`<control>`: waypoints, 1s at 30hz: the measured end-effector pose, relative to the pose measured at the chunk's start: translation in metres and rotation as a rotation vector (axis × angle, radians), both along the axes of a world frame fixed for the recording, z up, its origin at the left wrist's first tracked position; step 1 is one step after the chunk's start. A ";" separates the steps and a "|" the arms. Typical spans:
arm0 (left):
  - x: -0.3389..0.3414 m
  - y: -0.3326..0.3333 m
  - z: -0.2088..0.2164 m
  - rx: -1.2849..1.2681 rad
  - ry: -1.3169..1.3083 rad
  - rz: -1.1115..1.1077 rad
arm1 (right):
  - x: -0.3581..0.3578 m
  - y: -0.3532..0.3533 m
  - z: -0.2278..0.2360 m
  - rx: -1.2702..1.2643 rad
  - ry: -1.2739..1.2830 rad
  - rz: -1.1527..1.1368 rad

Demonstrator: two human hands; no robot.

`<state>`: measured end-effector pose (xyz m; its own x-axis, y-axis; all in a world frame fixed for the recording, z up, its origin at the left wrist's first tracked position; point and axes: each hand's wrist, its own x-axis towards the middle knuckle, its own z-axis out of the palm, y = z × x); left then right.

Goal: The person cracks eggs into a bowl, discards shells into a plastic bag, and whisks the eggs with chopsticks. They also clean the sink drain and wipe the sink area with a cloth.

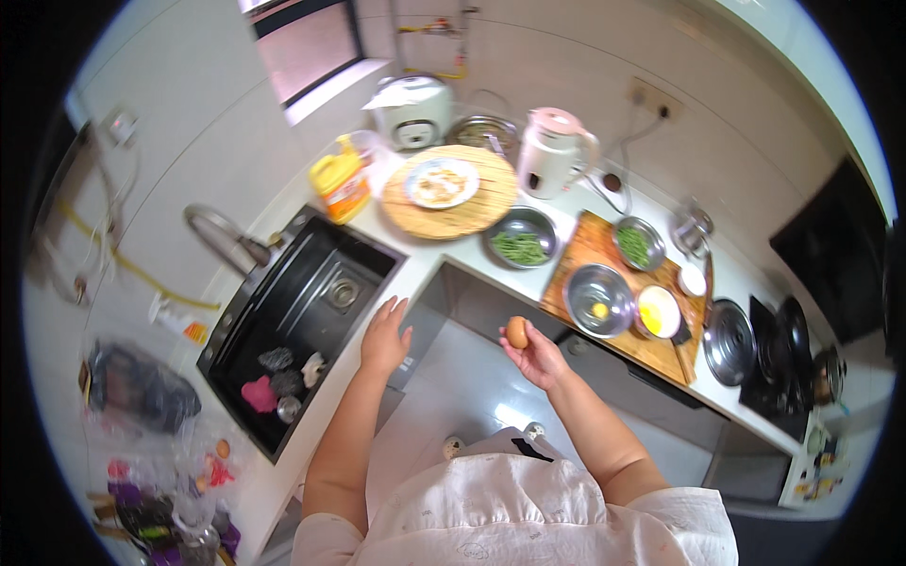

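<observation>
We stand in a tiled kitchen at a white counter (417, 257). Nearest us, our right hand (541, 360) pinches a brown egg (516, 332) between thumb and fingers, just short of the counter's edge, while our left hand (383, 341) is spread beside the black sink (316, 304). Beyond the egg, on a wooden board (590, 241), we see a metal bowl (618, 286) holding a yolk (600, 309). Farther back stand a pink-lidded kettle (549, 158) and a white rice cooker (415, 106).
</observation>
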<state>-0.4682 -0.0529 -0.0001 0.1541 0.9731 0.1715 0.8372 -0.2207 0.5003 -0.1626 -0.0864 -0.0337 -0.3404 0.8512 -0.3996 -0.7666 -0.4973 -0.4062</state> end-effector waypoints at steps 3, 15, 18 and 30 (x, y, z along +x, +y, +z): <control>0.092 0.020 0.001 -0.045 0.000 -0.157 | 0.094 -0.031 -0.007 -0.069 -0.114 -0.126; 0.372 0.026 -0.001 -0.087 -0.021 -0.585 | 0.331 -0.123 -0.083 0.056 -1.557 -0.640; 0.407 0.020 -0.002 -0.123 -0.032 -0.601 | 0.334 -0.110 -0.067 0.107 -1.922 -0.488; 0.437 0.021 -0.016 -0.105 -0.025 -0.643 | 0.351 -0.100 -0.081 0.124 -2.148 -0.318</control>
<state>-0.0314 -0.0319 -0.0161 0.7087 0.6996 0.0913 0.5423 -0.6229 0.5639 0.1884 -0.1867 -0.1151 0.5489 0.8175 0.1744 0.7512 -0.3909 -0.5319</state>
